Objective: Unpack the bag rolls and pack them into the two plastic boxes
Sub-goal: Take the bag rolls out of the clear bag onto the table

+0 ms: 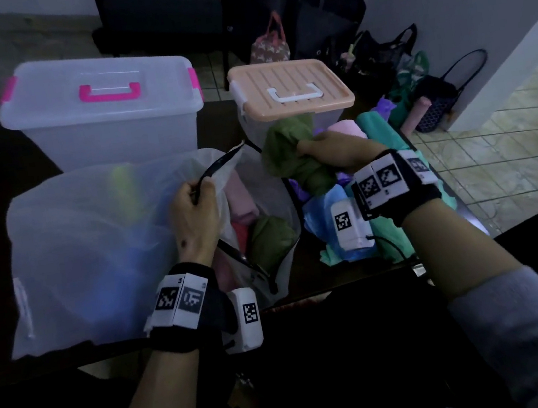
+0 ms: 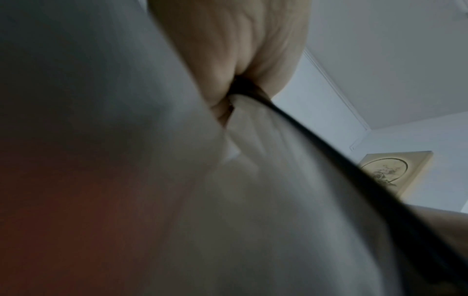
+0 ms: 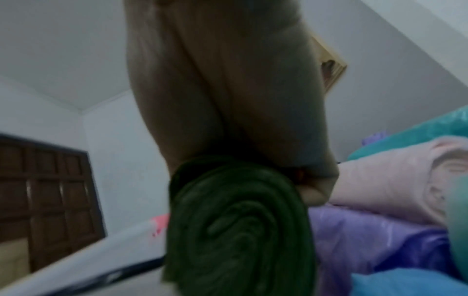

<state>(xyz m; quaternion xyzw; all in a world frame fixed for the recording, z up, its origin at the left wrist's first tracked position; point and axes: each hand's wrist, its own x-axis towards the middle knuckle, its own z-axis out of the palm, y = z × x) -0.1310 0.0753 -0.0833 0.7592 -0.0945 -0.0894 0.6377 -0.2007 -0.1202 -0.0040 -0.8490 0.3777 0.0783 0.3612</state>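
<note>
A large translucent zip bag lies on the dark table, its mouth open toward the right. My left hand pinches the bag's black zip edge and holds it up; the left wrist view shows the same edge in my fingers. Inside lie a green roll and pink rolls. My right hand grips an olive green bag roll, held above the table right of the bag; its spiral end fills the right wrist view. Both boxes stand behind, lids on: a clear one with pink handle, a smaller one with peach lid.
Loose rolls lie on the table right of the bag: teal, pink, purple and blue. Handbags and a chair stand on the tiled floor beyond the table. A wall corner rises at right.
</note>
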